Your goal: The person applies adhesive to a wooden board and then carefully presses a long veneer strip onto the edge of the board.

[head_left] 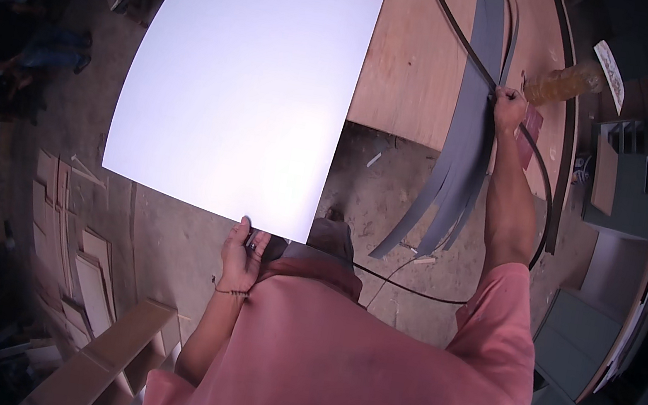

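A large white board [231, 96] lies over the left part of the wooden table, its near edge reaching almost to my waist. At that edge, close to the near right corner, my left hand [242, 259] grips the board with thumb and fingers; part of the grip is hidden. My right hand [509, 110] is raised over the table's right side, closed around a long dark strip of edging [548, 169]. From there the strip loops down past my right arm and back toward the board's near right corner. Beside my right hand, grey strips [471, 115] hang over the table edge.
The plywood table [405, 80] stretches away beyond the board. A bottle of amber liquid [564, 83] and a reddish flat piece [530, 137] are at its right. Grey cabinets [581, 329] stand right; board offcuts [94, 281] and an open wooden frame [116, 331] lie left. A person [21, 44] is far left.
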{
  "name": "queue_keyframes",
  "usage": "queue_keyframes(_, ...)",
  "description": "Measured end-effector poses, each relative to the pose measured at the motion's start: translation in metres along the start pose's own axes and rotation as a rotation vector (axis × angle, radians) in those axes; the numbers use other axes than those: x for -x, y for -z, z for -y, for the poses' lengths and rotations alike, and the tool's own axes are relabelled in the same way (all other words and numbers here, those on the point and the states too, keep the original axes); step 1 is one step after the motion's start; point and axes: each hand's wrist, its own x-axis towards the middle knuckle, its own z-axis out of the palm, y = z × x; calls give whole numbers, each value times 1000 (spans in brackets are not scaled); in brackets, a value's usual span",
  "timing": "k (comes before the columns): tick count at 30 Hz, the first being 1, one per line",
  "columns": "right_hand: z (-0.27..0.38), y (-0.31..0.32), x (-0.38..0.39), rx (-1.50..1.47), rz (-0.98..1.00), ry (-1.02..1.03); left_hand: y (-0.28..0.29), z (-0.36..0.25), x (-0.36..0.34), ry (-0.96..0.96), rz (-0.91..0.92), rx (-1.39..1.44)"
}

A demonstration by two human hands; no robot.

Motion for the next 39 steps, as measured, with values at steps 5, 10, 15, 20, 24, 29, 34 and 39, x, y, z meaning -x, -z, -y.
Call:
queue_keyframes(5, 3, -1, -2, -250, 94, -172, 5, 1, 0, 0, 2, -36)
queue_keyframes(10, 9, 1, -1, -73, -2, -61, 7, 0, -1, 29, 8, -12)
queue_keyframes(15, -1, -7, -1, -135, -109, -25, 13, -1, -6, 50, 40, -40)
queue_keyframes(20, -5, 9, -4, 184, -22, 85, 15, -13, -1, 95, 18, -65)
queue_keyframes(24, 9, 34, 22, -277, 46, -53, 34, -58, -37, -25, 38, -3)
queue_keyframes(29, 199, 77, 224, -511, 329, 36, 111, -163, -78, -322, -131, 25)
queue_keyframes(34, 335, 68, 474, -687, 1259, -148, 177, -268, -136, -385, -173, 46)
queue_keyframes(39, 394, -44, 616, -859, 1290, -922, 207, -305, -172, -325, 7, 3)
